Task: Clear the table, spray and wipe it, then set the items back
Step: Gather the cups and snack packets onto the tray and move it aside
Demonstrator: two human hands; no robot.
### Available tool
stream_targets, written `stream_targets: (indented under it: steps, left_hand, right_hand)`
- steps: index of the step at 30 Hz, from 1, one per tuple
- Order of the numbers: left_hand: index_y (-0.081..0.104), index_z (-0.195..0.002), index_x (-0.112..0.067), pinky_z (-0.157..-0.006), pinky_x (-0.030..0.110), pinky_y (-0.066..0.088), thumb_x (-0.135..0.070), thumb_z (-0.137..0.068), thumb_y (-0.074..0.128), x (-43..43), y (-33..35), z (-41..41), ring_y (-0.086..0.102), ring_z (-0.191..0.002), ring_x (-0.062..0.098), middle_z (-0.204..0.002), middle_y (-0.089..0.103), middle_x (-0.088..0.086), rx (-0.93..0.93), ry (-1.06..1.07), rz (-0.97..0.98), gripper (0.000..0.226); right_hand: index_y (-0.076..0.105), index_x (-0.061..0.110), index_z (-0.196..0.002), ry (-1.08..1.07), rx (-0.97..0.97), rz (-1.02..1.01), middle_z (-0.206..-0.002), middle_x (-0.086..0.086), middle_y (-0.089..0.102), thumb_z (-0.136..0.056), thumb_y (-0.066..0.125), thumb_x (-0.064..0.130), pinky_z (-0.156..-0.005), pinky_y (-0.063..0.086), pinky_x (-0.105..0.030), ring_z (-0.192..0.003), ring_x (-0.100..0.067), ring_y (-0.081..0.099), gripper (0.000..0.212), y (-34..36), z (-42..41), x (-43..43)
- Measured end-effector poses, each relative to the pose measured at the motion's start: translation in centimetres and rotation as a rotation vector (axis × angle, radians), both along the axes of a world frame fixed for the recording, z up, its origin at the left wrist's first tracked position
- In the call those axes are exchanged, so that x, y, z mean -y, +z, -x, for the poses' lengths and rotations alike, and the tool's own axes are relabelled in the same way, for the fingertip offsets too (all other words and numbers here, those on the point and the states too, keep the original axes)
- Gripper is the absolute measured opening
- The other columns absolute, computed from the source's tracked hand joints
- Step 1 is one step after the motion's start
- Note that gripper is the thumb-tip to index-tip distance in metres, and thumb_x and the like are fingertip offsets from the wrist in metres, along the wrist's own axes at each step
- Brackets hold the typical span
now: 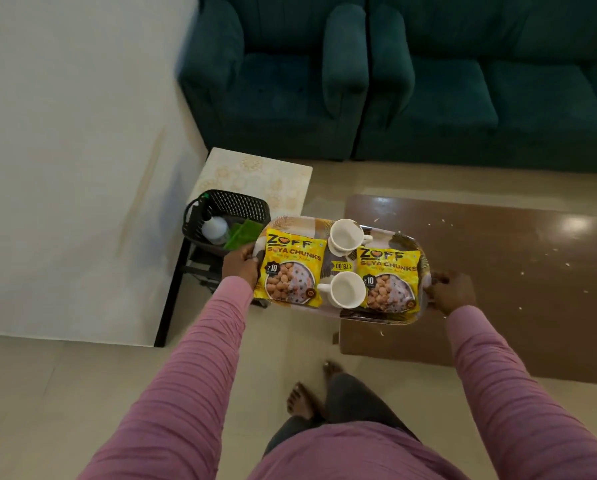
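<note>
table (498,271) cut off at right edge, sofa (480,98) cropped at top and right, spray bottle (214,229) half hidden in the basket (236,203), fingers of left hand (240,265) and right hand (451,293) hidden under the tray (299,224), white specks (442,223) too small to identify

Left hand (240,263) and right hand (451,291) each grip an end of the tray (311,225), which sticks out past the brown table (498,289) with white crumbs (567,264) on it. The tray's got two soya chunks packets (292,268) and two white cups (348,289). Off to the left, a black basket (241,206) holds a spray bottle (214,228) and green cloth (243,233).
</note>
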State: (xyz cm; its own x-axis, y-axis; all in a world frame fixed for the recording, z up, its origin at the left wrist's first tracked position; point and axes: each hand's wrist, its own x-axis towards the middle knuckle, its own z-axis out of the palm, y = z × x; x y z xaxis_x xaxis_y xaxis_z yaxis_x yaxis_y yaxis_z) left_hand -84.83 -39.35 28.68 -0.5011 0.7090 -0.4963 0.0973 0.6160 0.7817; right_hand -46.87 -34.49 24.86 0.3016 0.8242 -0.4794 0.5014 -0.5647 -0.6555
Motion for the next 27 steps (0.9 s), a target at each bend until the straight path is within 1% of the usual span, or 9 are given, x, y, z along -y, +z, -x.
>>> stream_targets:
  steps: [5, 7, 9, 10, 14, 17, 20, 24, 27]
  left_hand:
    - [0.064, -0.126, -0.015, -0.091, 0.029, 0.045, 0.002, -0.094, 0.048, -2.3, -1.1, 5.1, 0.059, -0.101, 0.024, -0.112, 0.065, 0.003, -0.035, -0.019, 0.07, 0.039]
    - [0.065, -0.125, -0.019, -0.096, 0.038, 0.049, 0.002, -0.094, 0.048, -3.8, -2.2, 7.5, 0.061, -0.103, 0.028, -0.115, 0.067, 0.004, -0.041, -0.01, 0.104, 0.042]
    - [0.068, -0.119, -0.025, -0.094, 0.048, 0.052, 0.0, -0.092, 0.049, -5.4, -3.7, 10.0, 0.064, -0.103, 0.031, -0.117, 0.068, 0.007, -0.038, 0.013, 0.126, 0.041]
    - [0.069, -0.115, -0.027, -0.093, 0.05, 0.054, -0.001, -0.092, 0.049, -6.3, -4.6, 11.4, 0.065, -0.102, 0.032, -0.117, 0.069, 0.008, -0.041, 0.027, 0.142, 0.041]
    - [0.065, -0.125, -0.02, -0.096, 0.04, 0.05, 0.002, -0.094, 0.049, -9.4, -2.2, 14.5, 0.062, -0.106, 0.028, -0.123, 0.066, 0.004, -0.088, 0.049, 0.168, 0.041]
    - [0.064, -0.126, -0.017, -0.091, 0.029, 0.045, 0.0, -0.094, 0.05, -12.2, -1.5, 17.5, 0.059, -0.101, 0.023, -0.119, 0.065, 0.003, -0.109, 0.05, 0.174, 0.038]
    - [0.066, -0.124, -0.017, -0.097, 0.036, 0.049, -0.003, -0.094, 0.053, -14.9, -1.1, 20.4, 0.063, -0.104, 0.027, -0.119, 0.067, 0.007, -0.101, 0.08, 0.151, 0.035]
    - [0.07, -0.115, -0.022, -0.091, 0.047, 0.055, -0.005, -0.092, 0.057, -18.9, -1.5, 25.5, 0.067, -0.097, 0.03, -0.109, 0.071, 0.007, -0.08, 0.092, 0.142, 0.032]
    - [0.069, -0.117, -0.02, -0.091, 0.047, 0.055, -0.006, -0.091, 0.058, -22.6, -1.6, 28.9, 0.066, -0.098, 0.032, -0.111, 0.07, 0.01, -0.114, 0.035, 0.132, 0.032]
  right_hand:
    - [0.07, 0.016, -0.085, 0.005, -0.013, 0.02, -0.079, -0.018, 0.068, -0.078, 0.064, -0.003, -0.064, 0.058, -0.054, -0.071, -0.034, 0.066, 0.02, -0.4, 5.1, -3.9]
    - [0.07, 0.013, -0.09, 0.005, -0.027, 0.028, -0.08, -0.016, 0.067, -0.08, 0.064, -0.003, -0.065, 0.058, -0.053, -0.071, -0.033, 0.066, 0.021, -1.0, 7.5, -5.8]
    - [0.069, 0.015, -0.09, 0.01, -0.053, 0.038, -0.082, -0.016, 0.067, -0.081, 0.063, -0.003, -0.066, 0.058, -0.052, -0.073, -0.033, 0.066, 0.021, -1.3, 9.9, -7.6]
    - [0.068, 0.017, -0.089, 0.016, -0.059, 0.054, -0.083, -0.017, 0.067, -0.081, 0.064, -0.002, -0.066, 0.058, -0.052, -0.074, -0.033, 0.067, 0.02, -1.3, 11.0, -8.6]
    - [0.066, 0.014, -0.088, 0.032, -0.072, 0.089, -0.084, -0.019, 0.066, -0.083, 0.062, -0.002, -0.063, 0.058, -0.048, -0.077, -0.035, 0.066, 0.017, -1.2, 15.4, -12.7]
    - [0.063, 0.011, -0.076, 0.079, -0.044, 0.116, -0.078, -0.018, 0.063, -0.081, 0.06, -0.008, -0.055, 0.058, -0.048, -0.075, -0.035, 0.064, 0.02, -0.9, 18.9, -16.7]
    - [0.066, 0.006, -0.088, 0.105, -0.041, 0.129, -0.085, -0.022, 0.065, -0.083, 0.06, -0.006, -0.043, 0.053, -0.03, -0.07, -0.031, 0.062, 0.014, -0.2, 22.3, -20.0]
    - [0.066, 0.01, -0.096, 0.093, -0.1, 0.143, -0.095, -0.022, 0.065, -0.086, 0.059, -0.006, -0.041, 0.051, -0.028, -0.068, -0.029, 0.062, 0.02, -0.2, 26.5, -24.2]
    - [0.065, 0.009, -0.107, 0.036, -0.113, 0.13, -0.092, -0.018, 0.066, -0.085, 0.06, -0.007, -0.042, 0.054, -0.031, -0.066, -0.027, 0.064, 0.028, 0.0, 29.7, -26.5]
